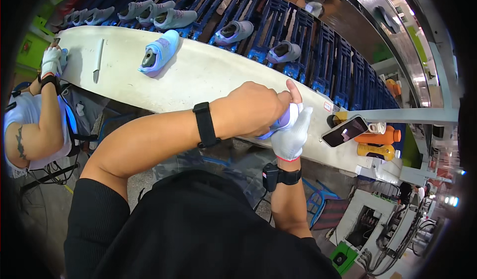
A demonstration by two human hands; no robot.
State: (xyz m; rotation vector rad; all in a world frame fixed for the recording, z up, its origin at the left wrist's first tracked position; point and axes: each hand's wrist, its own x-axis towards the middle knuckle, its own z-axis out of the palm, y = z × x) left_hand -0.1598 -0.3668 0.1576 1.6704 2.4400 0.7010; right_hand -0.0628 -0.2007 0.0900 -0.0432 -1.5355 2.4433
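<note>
— What does the head view show at the middle?

— The bare left hand (pixel 253 107) is curled over a small pale lilac shoe (pixel 280 125), fingers pressed around its top, thumb sticking up. The white-gloved right hand (pixel 292 135) cups the same shoe from beneath, fingers closed together against it. The shoe is held just above the near edge of the long white curved worktable (pixel 198 75), mostly hidden by both hands.

— And the table itself?

— Scuffed, off-white, bending across the picture. A light blue and lilac child's shoe (pixel 160 53) lies on its side near the far edge, well apart from the hands. A slim white stick-like tool (pixel 98 60) lies further left. At the right end a dark smartphone (pixel 344 131) sits tilted, next to two orange plastic bottles (pixel 378 145).

— Behind the table?

— A dark blue conveyor of slotted racks (pixel 298 30) carries grey-lilac shoes (pixel 234 31) in a row.

— Anyone else?

— At the left end a co-worker's gloved hand (pixel 50 60) rests at the table edge; what its fingers are doing I cannot tell. Lower right, white machinery with cables (pixel 382 229) stands on the floor.
</note>
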